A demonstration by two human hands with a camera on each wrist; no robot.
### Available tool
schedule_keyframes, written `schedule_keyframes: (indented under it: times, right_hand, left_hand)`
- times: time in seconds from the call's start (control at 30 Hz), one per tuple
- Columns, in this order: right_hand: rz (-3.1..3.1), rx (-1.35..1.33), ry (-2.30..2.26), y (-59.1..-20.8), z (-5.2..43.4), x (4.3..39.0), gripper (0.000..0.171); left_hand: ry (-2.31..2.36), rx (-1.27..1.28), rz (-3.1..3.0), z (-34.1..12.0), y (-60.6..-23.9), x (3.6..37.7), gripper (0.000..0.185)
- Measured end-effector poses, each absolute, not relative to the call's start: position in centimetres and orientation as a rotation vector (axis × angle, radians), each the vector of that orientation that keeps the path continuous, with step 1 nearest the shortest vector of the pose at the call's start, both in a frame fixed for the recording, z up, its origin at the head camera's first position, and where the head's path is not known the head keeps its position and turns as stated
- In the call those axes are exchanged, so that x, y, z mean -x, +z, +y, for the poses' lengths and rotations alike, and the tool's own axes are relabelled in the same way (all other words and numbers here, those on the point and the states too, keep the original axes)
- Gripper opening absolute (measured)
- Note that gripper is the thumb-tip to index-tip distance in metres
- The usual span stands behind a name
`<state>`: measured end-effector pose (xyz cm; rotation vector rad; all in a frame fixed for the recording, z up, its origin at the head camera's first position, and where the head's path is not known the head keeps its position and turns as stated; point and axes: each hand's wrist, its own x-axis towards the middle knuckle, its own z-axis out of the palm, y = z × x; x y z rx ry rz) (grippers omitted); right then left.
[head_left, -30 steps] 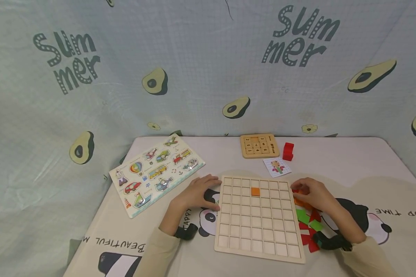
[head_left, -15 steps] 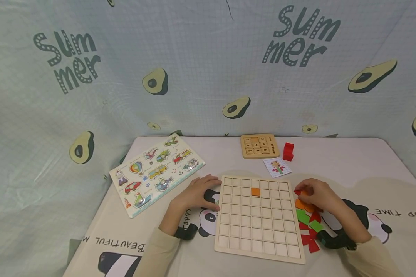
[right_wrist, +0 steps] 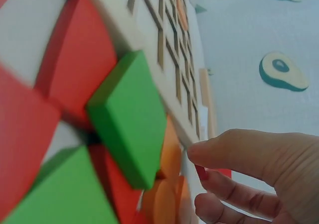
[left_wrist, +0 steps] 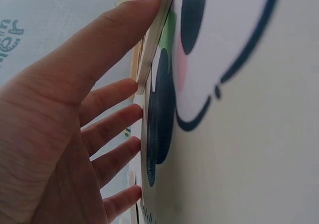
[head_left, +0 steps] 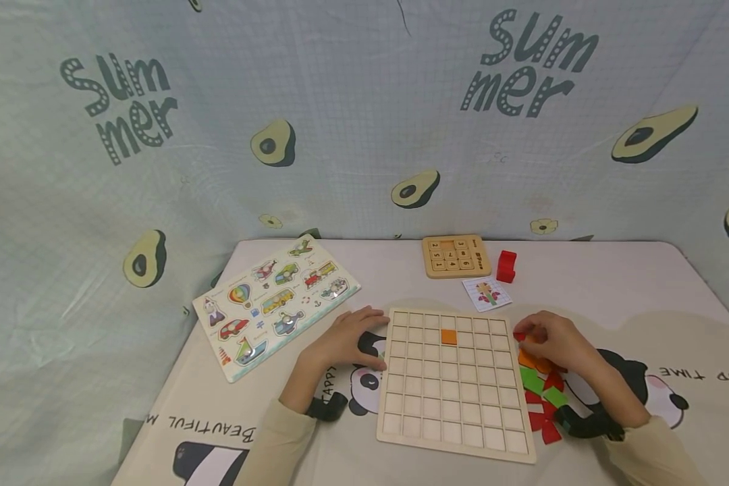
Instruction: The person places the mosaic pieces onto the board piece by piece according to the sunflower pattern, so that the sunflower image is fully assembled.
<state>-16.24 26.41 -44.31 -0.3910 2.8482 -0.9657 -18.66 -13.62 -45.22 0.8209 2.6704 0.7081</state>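
Note:
A wooden grid board (head_left: 455, 391) lies flat before me, with one orange square tile (head_left: 449, 337) in a cell of an upper row. My left hand (head_left: 345, 337) is at the board's left side. Its thumb touches the board edge (left_wrist: 149, 50) in the left wrist view, and its fingers are spread. Just off the board's upper right corner, my right hand (head_left: 553, 341) pinches a small red piece (right_wrist: 200, 172) between thumb and finger. Beneath and beside this hand is a pile of loose pieces, including a green tile (right_wrist: 132, 119) and an orange piece (right_wrist: 159, 201). The hand partly hides them.
Behind the board lie a small card with a flower pattern (head_left: 487, 293), a wooden number puzzle (head_left: 456, 257) and a red block (head_left: 506, 266). A picture puzzle board (head_left: 273, 307) with vehicles lies at the left. A printed cloth covers the table (head_left: 619, 290).
My right hand has shifted slightly right, away from the board's edge, and now a red piece shows at its fingertips. The left hand and the board have stayed put.

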Motion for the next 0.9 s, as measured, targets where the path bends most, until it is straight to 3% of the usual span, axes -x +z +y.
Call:
schedule_keyframes:
  times: [0.23, 0.9]
  right_hand:
    - [2.852, 0.389, -0.968, -43.8, 25.89, 16.45, 0.017]
    - [2.844, 0.283, -0.905, -44.11, 26.54, 16.39, 0.025]
  left_hand:
    - [0.703, -0.822, 2.67, -13.52, -45.02, 18.76, 0.086]
    - [0.724, -0.824, 2.663, -13.63, -45.02, 18.64, 0.084]
